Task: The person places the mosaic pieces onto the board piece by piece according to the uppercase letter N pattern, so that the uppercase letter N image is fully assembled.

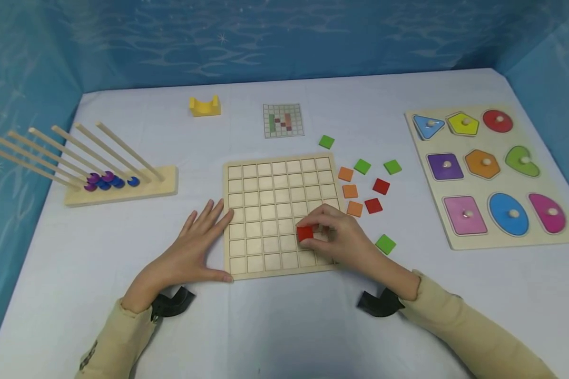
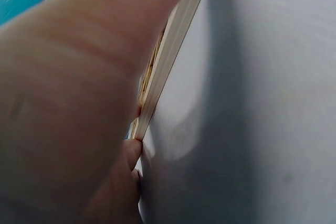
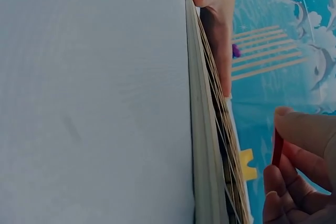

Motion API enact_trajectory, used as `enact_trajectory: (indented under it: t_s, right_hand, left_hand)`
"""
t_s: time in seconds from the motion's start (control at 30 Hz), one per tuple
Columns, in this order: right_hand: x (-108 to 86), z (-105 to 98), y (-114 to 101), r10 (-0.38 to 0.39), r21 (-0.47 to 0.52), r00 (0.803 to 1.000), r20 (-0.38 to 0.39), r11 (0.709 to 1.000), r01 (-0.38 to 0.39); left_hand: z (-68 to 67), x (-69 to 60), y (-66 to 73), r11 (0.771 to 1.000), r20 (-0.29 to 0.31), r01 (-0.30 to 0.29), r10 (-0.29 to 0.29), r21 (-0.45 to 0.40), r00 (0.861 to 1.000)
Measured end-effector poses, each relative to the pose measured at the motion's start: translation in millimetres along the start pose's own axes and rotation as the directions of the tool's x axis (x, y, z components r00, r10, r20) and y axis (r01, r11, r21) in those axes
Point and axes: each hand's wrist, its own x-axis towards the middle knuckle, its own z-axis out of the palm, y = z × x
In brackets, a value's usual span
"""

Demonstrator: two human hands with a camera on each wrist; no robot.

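Pinching a red tile (image 1: 305, 233) between thumb and fingers, the right hand (image 1: 339, 234) holds it above the near right part of the gridded board (image 1: 261, 222). Over at the board's left edge, the left hand (image 1: 196, 250) rests with fingers straight and spread. Orange tiles (image 1: 350, 191) lie just beside the right edge, a green tile (image 1: 385, 244) near the right wrist, and white tabletop (image 1: 284, 321) stretches before the near edge

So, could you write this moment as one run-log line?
right hand: pinches red square tile over gridded wooden board | left hand: touches board's left edge | loose near board: orange tiles, green tiles, red tiles
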Motion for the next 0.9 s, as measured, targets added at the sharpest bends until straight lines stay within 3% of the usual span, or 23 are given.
enact_trajectory:
  t_s: [0.37,0.9]
  right_hand:
    - [-0.9,2.8,4.7,0.048,-0.065,0.997,0.063,0.997,-0.044]
    - [-3.7,7.8,6.9,-0.001,-0.15,0.996,0.091,0.989,0.014]
  left_hand:
    - [0.6,-0.1,0.7,1.0,0.0,0.005,-0.005,0.002,1.0]
    - [-0.1,0.6,0.6,1.0,0.003,0.008,-0.008,0.004,1.0]
